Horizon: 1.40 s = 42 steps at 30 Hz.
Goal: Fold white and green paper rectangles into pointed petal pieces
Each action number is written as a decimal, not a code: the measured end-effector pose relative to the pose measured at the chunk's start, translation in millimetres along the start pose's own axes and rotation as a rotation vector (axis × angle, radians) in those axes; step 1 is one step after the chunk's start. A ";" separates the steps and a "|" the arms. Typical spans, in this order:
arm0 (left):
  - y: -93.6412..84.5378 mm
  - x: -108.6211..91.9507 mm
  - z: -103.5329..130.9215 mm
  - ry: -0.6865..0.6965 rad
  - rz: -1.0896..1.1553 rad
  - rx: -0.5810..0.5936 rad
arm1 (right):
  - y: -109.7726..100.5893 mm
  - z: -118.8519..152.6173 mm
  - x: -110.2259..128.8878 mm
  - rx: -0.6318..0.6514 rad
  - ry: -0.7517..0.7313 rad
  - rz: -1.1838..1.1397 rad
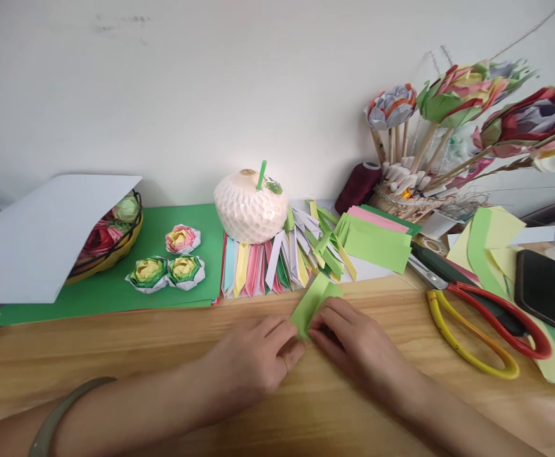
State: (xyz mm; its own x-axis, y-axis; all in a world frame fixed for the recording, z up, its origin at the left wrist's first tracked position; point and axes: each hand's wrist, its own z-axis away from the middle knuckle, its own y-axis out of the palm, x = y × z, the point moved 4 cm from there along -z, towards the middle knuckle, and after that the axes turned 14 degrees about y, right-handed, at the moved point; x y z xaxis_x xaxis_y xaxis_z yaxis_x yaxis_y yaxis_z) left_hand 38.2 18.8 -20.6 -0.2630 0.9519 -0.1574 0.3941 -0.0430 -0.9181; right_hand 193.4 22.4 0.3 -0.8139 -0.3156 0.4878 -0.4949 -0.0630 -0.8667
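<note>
A light green paper strip (310, 303), partly folded, stands between my hands near the middle of the wooden table (173, 355). My left hand (268, 355) has its fingers closed on the strip's lower left part. On the other side, my right hand (347, 336) pinches the lower right part, and its fingers hide some of the paper. Just behind lie folded paper pieces (258, 266) in several colours, fanned out in front of a white textured container (251, 206). A stack of light green paper slips (373, 244) rests behind my right hand.
Scissors (477, 311) with red and yellow handles lie at the right, near a black phone (548, 289). Three paper lotus flowers (182, 240) sit on green sheets (96, 301). Behind are a yellow basket (137, 238), a maroon thread spool (357, 187) and tall paper flowers (449, 89).
</note>
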 end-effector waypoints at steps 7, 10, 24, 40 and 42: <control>-3.2 2.3 -1.2 -0.039 0.023 -0.023 | -9.0 -2.4 -4.3 0.065 -0.066 0.023; -8.3 2.5 -4.2 0.020 -0.103 -0.070 | -16.3 -0.9 -4.5 0.095 -0.226 0.031; -26.0 -4.5 -8.5 0.283 -0.184 -0.087 | -19.4 5.7 6.1 0.271 -0.224 -0.103; -21.4 -3.2 -6.9 0.195 -0.314 -0.068 | -26.9 2.8 -4.1 0.258 -0.214 0.071; -20.8 -5.0 -6.4 0.202 -0.316 -0.048 | -26.9 2.9 -4.5 0.255 -0.210 0.074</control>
State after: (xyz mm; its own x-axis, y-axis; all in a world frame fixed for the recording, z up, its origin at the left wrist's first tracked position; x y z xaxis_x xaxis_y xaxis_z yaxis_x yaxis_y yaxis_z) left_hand 36.9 16.8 1.6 -0.2008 0.9568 0.2102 0.3636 0.2721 -0.8909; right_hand 211.3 22.8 21.2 -0.7512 -0.5146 0.4133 -0.3234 -0.2589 -0.9102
